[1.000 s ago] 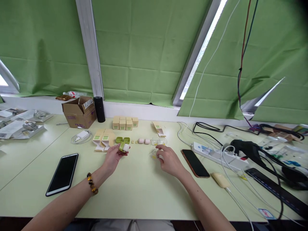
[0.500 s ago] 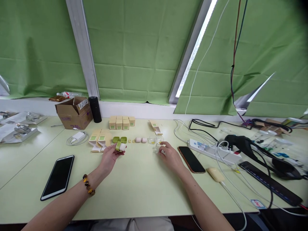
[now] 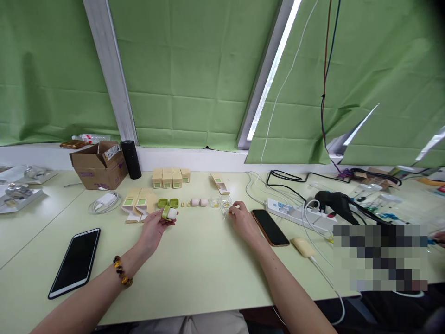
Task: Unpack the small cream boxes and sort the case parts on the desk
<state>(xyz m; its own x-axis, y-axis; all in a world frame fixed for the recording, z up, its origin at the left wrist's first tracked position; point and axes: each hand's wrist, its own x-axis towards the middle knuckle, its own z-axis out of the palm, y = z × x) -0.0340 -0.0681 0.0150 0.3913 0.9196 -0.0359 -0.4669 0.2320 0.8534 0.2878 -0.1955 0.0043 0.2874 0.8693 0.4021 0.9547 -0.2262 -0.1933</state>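
Observation:
My left hand [image 3: 152, 232] is closed around a small green case [image 3: 166, 213] with a rounded white piece [image 3: 172, 214] showing at its right side. My right hand [image 3: 243, 223] has its thumb and fingertips pinched on a small clear plastic piece [image 3: 225, 212], partly hidden by the fingers. Just beyond it stand two clear plastic cups [image 3: 214, 202]. In the same row to the left lie two pale pink cylinders [image 3: 195, 202], tiny yellow pieces [image 3: 182, 204] and an open green case [image 3: 173, 203] with two hollows.
Opened cardboard packets [image 3: 142, 199] and several small boxes [image 3: 167, 179] lie behind my left hand. Phones [image 3: 77, 260] [image 3: 270, 227] flank my arms. A power strip [image 3: 301, 216] with cables is at right. Another person's hand [image 3: 440, 237] shows at the right edge.
The view has turned slightly right. My right fingertips stay at the clear pieces, and the left hand still holds the green case. Another person's hand has come into view.

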